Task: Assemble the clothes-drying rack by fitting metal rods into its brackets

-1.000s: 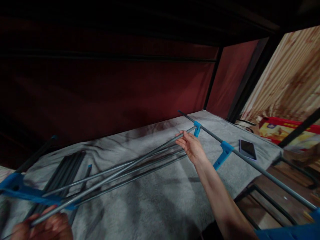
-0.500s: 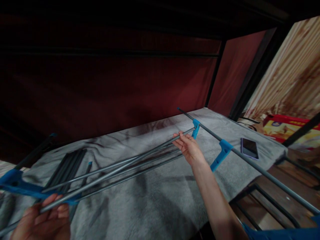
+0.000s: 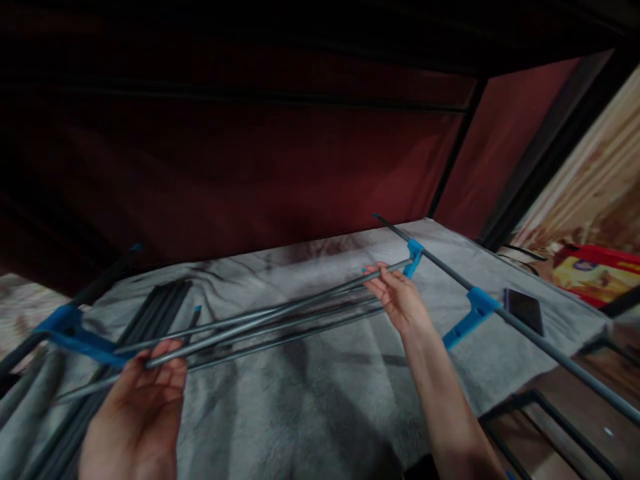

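Observation:
A long grey metal tube (image 3: 215, 340) is pinched in both my hands, slanting across the frame. My left hand (image 3: 143, 413), palm up, is closed on it near its left end, close to the left blue plastic bracket (image 3: 83, 340). Toward the other end, my right hand (image 3: 400, 300) has thumb and fingers on the tube, just short of a small blue bracket (image 3: 413, 257) on the right side pole (image 3: 445, 270). I cannot tell whether the tube's far tip sits inside that bracket. Other thin tubes (image 3: 300, 335) run between the two sides beneath it.
A bundle of dark tubes (image 3: 160, 310) lies at left on the grey cloth (image 3: 320, 407). A second blue bracket (image 3: 473, 313) sits lower on the right pole, near a phone (image 3: 523, 310). Dark red panels (image 3: 280, 180) stand behind; a red and yellow box (image 3: 595, 270) is at right.
My left hand has moved up and inward with the tube, whose left end now shows. My right hand keeps its hold near the bracket. The whole view has shifted slightly.

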Motion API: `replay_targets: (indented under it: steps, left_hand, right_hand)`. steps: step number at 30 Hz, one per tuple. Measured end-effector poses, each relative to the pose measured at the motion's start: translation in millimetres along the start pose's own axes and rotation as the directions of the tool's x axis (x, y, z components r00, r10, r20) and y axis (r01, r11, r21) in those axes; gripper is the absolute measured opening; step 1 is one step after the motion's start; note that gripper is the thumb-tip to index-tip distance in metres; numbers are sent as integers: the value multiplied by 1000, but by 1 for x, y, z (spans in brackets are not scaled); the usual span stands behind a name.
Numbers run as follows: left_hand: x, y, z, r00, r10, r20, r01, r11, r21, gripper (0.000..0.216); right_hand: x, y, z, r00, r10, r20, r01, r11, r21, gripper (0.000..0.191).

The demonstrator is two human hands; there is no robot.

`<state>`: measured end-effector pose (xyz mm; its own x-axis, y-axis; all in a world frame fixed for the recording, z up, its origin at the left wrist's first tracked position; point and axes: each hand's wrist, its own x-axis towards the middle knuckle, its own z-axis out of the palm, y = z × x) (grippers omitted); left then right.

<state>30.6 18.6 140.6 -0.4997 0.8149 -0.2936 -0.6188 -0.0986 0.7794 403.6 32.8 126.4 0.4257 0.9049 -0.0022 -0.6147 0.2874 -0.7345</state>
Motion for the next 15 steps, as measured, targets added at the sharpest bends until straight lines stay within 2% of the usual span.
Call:
replay_targets:
  steps: [2, 5, 10, 15]
  left_hand:
    - [-8, 2, 7, 998, -40, -42, 37, 997, -63, 26]
    - [-10, 7, 8, 998, -18, -57, 13, 995, -97, 25]
    - [-3, 14, -9, 994, 67, -90, -83, 979, -185, 17]
    - [-1, 15, -20, 991, 120, -68, -131, 973, -192, 15]
  right_hand:
    - [0, -1, -5, 1000, 25, -16, -25, 999, -33, 14]
    - [6, 0, -17, 996, 64, -54, -69, 993, -99, 13]
    - [16, 7, -32, 994, 34, -99, -57, 969, -241, 13]
    - [14, 11, -31, 979, 21, -203, -76, 961, -266, 11]
